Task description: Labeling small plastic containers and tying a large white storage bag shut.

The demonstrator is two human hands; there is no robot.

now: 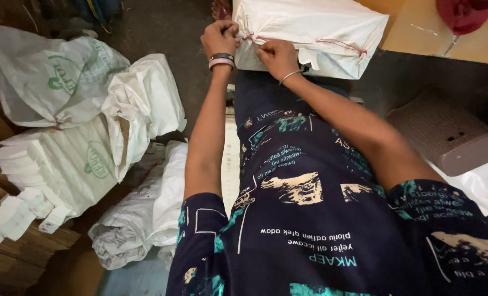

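A white woven sack bundle (pixel 315 30) lies ahead of my knees, bound with thin red string (pixel 340 44). My left hand (pixel 220 37) is closed at the bundle's near left corner, pinching the string where it gathers. My right hand (pixel 277 56) grips the string and the sack edge just to the right of it. Both hands touch the bundle. A pink and black band sits on my left wrist, a thin bangle on my right. My dark printed garment fills the lower middle of the view.
White printed sacks (pixel 63 77) and folded sack stacks (pixel 74 164) pile up at left, with cardboard (pixel 3 257) beneath. A brown woven stool or basket (pixel 446 134) stands at right. A tan surface with a red object (pixel 463 13) is at top right.
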